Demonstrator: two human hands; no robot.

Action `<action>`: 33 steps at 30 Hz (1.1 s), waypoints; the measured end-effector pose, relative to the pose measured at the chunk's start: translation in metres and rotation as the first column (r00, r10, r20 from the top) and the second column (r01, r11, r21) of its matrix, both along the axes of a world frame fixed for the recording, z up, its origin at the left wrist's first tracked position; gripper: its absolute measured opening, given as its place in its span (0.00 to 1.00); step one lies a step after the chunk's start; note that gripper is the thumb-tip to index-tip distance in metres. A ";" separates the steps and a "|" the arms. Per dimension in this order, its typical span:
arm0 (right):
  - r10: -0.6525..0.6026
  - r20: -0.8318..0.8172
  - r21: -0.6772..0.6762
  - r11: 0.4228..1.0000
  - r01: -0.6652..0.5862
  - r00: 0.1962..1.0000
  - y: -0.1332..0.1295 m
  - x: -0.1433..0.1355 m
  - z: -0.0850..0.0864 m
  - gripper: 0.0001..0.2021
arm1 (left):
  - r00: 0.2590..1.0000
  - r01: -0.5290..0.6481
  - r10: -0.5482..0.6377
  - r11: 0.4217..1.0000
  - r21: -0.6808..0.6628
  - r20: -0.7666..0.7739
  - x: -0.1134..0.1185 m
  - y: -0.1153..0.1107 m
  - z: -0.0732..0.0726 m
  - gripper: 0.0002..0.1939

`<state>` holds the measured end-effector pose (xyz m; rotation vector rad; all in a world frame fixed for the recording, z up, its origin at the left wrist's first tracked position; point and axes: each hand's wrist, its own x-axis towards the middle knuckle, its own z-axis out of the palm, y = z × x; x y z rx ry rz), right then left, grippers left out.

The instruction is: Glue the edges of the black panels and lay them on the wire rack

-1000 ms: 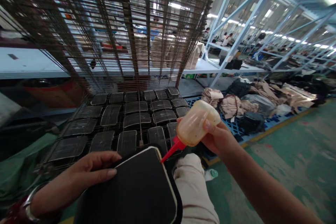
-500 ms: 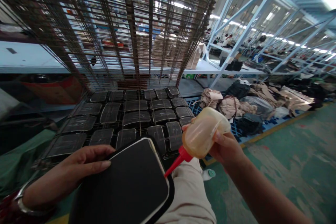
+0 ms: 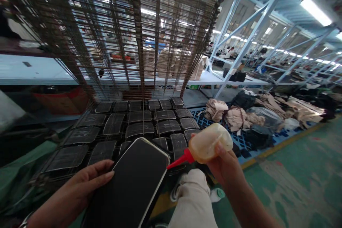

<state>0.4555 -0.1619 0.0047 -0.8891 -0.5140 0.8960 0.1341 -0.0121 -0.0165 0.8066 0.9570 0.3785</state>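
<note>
My left hand [image 3: 80, 187] grips the left edge of a black panel [image 3: 133, 181], thumb on top. The panel has rounded corners and a pale line along its border. In my right hand [image 3: 224, 160] is a squeeze bottle [image 3: 211, 142], translucent with amber liquid, tilted so its red nozzle [image 3: 179, 159] points down to the left. The nozzle tip is at the panel's upper right corner. Behind the panel, several similar black pieces [image 3: 139, 117] with pale outlines lie in rows on a wire rack [image 3: 101, 133].
Raised wire mesh shelves [image 3: 144, 25] lean over the rows. Behind them runs a light blue table [image 3: 34, 69]. Bundles of beige fabric [image 3: 235, 117] lie on a blue pallet [image 3: 199, 115] at the right. A white bottle with a green cap [image 3: 217, 195] is on the green floor.
The panel has turned and tilted in my left hand. The nozzle tip has gone from its right edge to its upper right corner, and the bottle lies flatter. The camera view has shifted.
</note>
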 end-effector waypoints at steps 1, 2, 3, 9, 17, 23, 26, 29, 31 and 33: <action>-0.005 -0.004 0.001 1.000 0.005 1.000 0.001 -0.001 -0.002 0.21 | 1.000 0.028 -0.028 1.000 -0.014 0.014 0.001 -0.001 -0.001 0.09; -0.016 -0.008 0.000 1.000 0.016 1.000 0.002 -0.002 -0.002 0.21 | 0.998 0.054 -0.053 0.998 -0.023 0.026 0.002 -0.001 -0.003 0.09; -0.036 -0.010 0.000 0.999 0.036 0.999 0.003 -0.002 -0.002 0.20 | 0.997 0.074 -0.073 0.997 -0.031 0.039 0.002 -0.002 -0.004 0.08; -0.120 0.003 -0.005 0.993 0.120 0.993 0.004 -0.005 -0.001 0.19 | 0.999 0.042 -0.040 0.997 -0.060 0.035 0.003 -0.004 -0.007 0.11; -0.136 -0.045 0.008 0.991 0.136 0.990 0.004 -0.009 -0.002 0.19 | 1.000 -0.019 0.020 0.998 -0.057 0.001 0.010 -0.012 0.001 0.19; -0.067 -0.076 -0.008 0.998 0.067 0.995 0.000 -0.020 -0.010 0.17 | 0.999 -0.042 0.042 0.997 -0.060 0.007 0.014 -0.014 0.006 0.18; -0.059 -0.097 -0.026 0.998 0.057 0.993 -0.002 -0.028 -0.015 0.19 | 0.998 -0.055 0.055 0.996 -0.068 -0.004 0.014 -0.011 0.004 0.21; -0.033 -0.130 -0.029 0.999 0.030 0.991 -0.005 -0.036 -0.019 0.21 | 0.996 -0.093 0.093 0.994 -0.053 -0.004 0.014 -0.008 0.000 0.23; -0.022 -0.153 -0.034 0.999 0.017 0.988 -0.006 -0.040 -0.022 0.21 | 0.993 -0.117 0.117 0.992 -0.050 0.004 0.013 -0.006 -0.002 0.22; -0.005 -0.167 -0.035 0.999 -0.001 0.986 -0.008 -0.043 -0.026 0.19 | 0.990 -0.137 0.138 0.989 -0.053 0.013 0.013 -0.005 -0.003 0.19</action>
